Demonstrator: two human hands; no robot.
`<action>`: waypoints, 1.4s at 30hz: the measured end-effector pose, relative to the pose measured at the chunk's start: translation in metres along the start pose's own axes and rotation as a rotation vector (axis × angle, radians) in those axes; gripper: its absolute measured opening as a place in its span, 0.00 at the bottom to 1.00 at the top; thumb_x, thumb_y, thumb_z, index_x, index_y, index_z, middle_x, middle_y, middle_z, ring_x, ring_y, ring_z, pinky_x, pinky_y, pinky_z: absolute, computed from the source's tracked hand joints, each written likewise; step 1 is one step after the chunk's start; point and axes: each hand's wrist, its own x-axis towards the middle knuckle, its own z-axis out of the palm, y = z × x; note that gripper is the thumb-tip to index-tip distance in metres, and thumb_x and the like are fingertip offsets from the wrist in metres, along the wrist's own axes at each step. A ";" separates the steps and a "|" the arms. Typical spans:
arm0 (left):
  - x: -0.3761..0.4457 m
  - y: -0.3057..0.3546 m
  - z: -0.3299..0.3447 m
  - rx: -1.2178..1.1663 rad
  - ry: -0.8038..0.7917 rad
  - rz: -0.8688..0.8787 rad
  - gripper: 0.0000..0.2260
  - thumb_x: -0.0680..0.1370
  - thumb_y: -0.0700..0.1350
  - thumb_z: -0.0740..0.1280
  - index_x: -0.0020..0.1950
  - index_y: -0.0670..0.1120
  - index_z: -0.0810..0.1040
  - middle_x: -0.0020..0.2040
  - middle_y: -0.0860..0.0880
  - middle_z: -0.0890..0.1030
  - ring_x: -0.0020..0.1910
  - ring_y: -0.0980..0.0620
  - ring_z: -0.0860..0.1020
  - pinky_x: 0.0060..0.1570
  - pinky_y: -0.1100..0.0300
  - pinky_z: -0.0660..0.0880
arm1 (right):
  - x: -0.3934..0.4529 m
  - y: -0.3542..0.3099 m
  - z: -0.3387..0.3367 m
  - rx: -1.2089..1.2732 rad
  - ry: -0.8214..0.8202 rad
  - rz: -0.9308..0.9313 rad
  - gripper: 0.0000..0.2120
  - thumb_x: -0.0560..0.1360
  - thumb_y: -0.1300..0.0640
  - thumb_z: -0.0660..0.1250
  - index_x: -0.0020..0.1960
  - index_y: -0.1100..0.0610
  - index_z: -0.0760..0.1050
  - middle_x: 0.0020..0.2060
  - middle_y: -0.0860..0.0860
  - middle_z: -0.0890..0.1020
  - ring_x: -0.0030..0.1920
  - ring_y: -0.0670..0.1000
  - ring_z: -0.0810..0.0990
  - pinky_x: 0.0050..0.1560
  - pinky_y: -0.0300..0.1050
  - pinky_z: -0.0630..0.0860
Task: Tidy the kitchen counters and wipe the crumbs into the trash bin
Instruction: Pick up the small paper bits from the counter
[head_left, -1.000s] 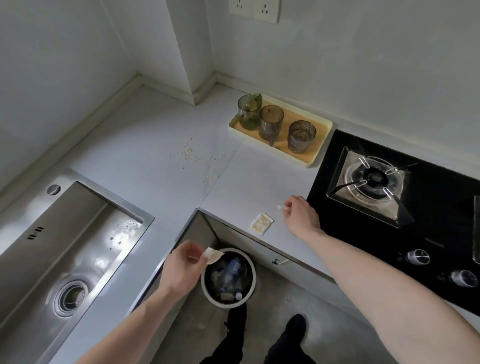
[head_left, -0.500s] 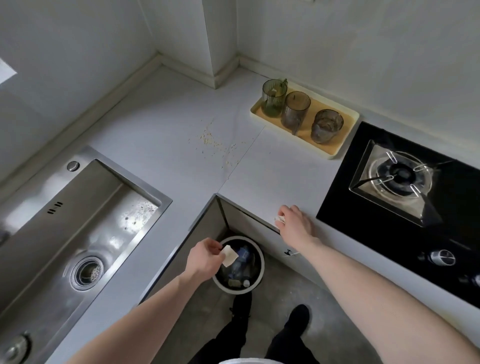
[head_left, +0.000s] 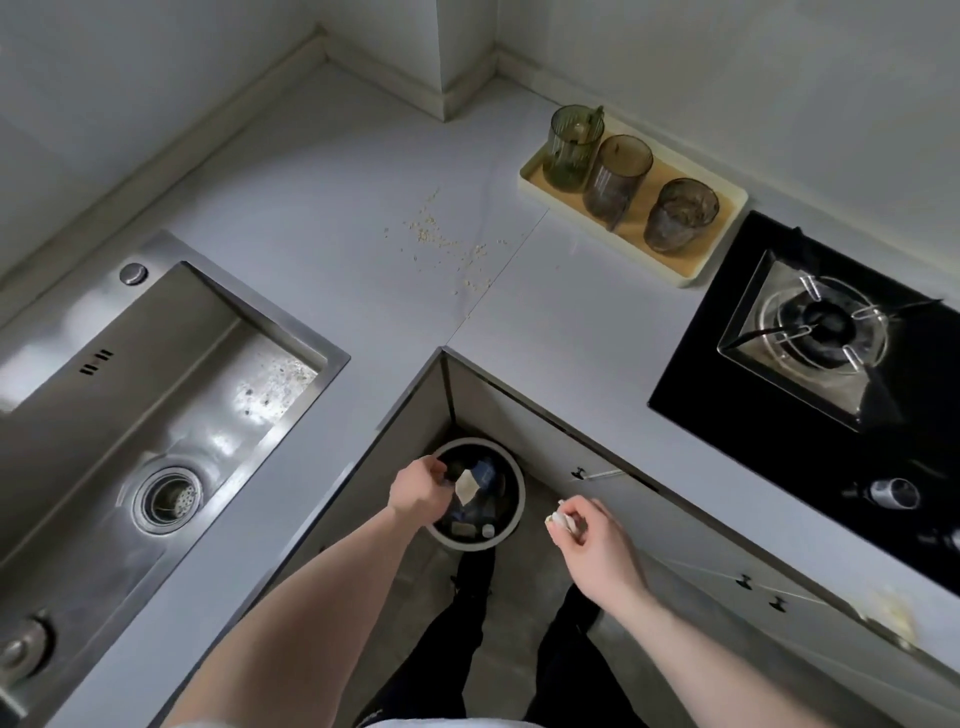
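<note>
Your right hand (head_left: 592, 535) has left the counter (head_left: 332, 197) | fingers pinch a small scrap (head_left: 555, 518) beside the bin (head_left: 514, 499) | left hand (head_left: 418, 491) pinches a wrapper (head_left: 466, 487) over it | risk: releasing right now drops the scrap on the floor

Pale crumbs (head_left: 441, 244) lie scattered on the grey worktop (head_left: 322, 208) near its inner corner seam. The round trash bin (head_left: 511, 512) stands on the floor in the corner below, open, dark inside with rubbish. A small cream wrapper (head_left: 466, 487) hangs over it.
</note>
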 end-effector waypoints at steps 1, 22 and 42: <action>-0.005 -0.005 -0.004 0.003 0.005 0.012 0.17 0.77 0.47 0.70 0.66 0.48 0.80 0.61 0.51 0.82 0.62 0.47 0.80 0.61 0.58 0.74 | -0.001 0.005 0.003 -0.011 -0.005 0.006 0.07 0.77 0.45 0.68 0.44 0.44 0.72 0.44 0.42 0.77 0.43 0.44 0.78 0.39 0.37 0.72; -0.088 -0.014 -0.062 0.020 -0.004 0.267 0.05 0.78 0.48 0.69 0.53 0.54 0.83 0.49 0.60 0.85 0.47 0.65 0.82 0.45 0.76 0.72 | 0.061 0.000 0.079 -0.019 -0.152 0.140 0.13 0.75 0.49 0.71 0.59 0.45 0.77 0.53 0.46 0.77 0.49 0.49 0.74 0.47 0.40 0.70; -0.102 0.005 -0.058 0.022 -0.048 0.292 0.06 0.79 0.46 0.70 0.54 0.54 0.82 0.51 0.58 0.84 0.49 0.62 0.81 0.48 0.68 0.75 | 0.010 0.004 0.040 0.266 -0.125 0.273 0.21 0.74 0.51 0.73 0.66 0.47 0.74 0.61 0.47 0.79 0.60 0.50 0.79 0.60 0.43 0.75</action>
